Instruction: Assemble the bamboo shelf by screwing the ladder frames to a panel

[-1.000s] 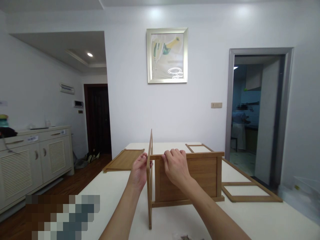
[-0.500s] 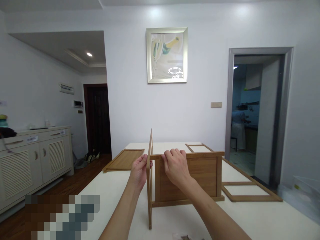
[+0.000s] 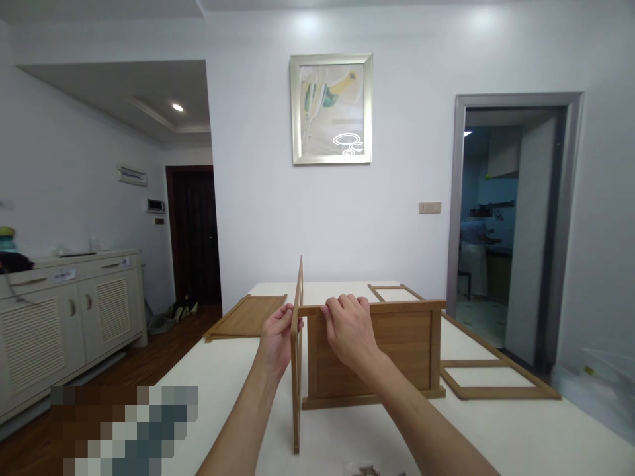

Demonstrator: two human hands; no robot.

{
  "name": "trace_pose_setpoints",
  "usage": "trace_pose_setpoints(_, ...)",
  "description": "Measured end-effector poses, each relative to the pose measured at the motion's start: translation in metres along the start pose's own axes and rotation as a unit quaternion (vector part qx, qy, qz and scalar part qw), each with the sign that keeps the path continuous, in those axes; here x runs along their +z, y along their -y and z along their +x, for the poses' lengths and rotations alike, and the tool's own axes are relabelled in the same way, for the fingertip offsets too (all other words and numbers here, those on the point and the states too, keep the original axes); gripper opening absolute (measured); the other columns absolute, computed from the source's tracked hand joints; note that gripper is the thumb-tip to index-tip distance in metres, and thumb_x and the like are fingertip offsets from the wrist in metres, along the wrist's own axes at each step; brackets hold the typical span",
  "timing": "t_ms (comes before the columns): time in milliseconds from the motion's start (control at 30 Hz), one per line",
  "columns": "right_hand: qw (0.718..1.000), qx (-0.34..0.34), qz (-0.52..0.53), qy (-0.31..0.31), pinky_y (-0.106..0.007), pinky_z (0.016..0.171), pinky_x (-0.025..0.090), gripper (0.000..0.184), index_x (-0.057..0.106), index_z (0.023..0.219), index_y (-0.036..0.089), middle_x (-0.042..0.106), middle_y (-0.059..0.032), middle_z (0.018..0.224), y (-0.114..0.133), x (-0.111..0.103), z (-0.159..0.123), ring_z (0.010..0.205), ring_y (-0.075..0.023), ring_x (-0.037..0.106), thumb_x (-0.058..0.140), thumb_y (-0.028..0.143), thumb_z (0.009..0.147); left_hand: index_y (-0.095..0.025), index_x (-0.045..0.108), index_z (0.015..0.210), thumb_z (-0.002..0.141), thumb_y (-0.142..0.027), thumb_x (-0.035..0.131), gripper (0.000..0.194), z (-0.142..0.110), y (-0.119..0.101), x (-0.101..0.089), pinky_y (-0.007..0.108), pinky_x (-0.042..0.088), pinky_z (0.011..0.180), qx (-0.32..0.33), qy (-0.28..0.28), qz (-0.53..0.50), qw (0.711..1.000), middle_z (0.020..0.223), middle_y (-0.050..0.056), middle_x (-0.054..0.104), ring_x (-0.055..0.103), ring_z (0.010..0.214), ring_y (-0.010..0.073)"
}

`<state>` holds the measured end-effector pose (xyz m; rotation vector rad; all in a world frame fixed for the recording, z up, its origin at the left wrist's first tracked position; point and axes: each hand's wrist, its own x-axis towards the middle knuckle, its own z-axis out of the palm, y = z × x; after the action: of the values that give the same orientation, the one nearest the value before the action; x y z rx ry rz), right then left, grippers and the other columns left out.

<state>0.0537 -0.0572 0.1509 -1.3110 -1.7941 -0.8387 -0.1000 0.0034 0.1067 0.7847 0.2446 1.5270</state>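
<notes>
A wooden panel [image 3: 401, 354] with raised end rails stands on its edge on the white table [image 3: 223, 403]. My right hand [image 3: 350, 330] wraps over its upper rail, fingers curled behind. At the panel's left end a narrow wooden frame [image 3: 296, 396] stands upright, seen nearly edge-on. My left hand [image 3: 276, 336] is closed around the frame near the rail's end, with thumb and forefinger pinched on the near-left side and other fingertips showing past it. Whether the pinch also holds a small part is hidden. The rail's end meets the frame at this spot.
A second wooden panel [image 3: 255, 316] lies flat at the left. Another wooden frame [image 3: 510, 395] lies flat along the right side. Small hardware pieces [image 3: 370, 471] in clear plastic are at the near edge. A person [image 3: 475, 248] stands beyond the doorway.
Both hands keep their places and grips. The panel's lower left end has shifted very slightly against the upright frame; otherwise I see no difference.
</notes>
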Motion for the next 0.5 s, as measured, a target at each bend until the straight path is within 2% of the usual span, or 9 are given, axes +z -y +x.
trace_pose_setpoints(500, 1.000, -0.004, 0.000, -0.007, -0.033, 0.073, 0.023, 0.025, 0.055, 0.076, 0.019, 0.056, -0.0041, 0.075, -0.0001, 0.0000, 0.0003, 0.072, -0.0178, 0.043, 0.041, 0.024, 0.097, -0.011, 0.067, 0.078, 0.064, -0.026, 0.084, 0.026, -0.0025, -0.0003, 0.0028, 0.022, 0.051, 0.060, -0.006, -0.023, 0.010, 1.000, 0.073, 0.004, 0.068, 0.061, 0.061, 0.0100)
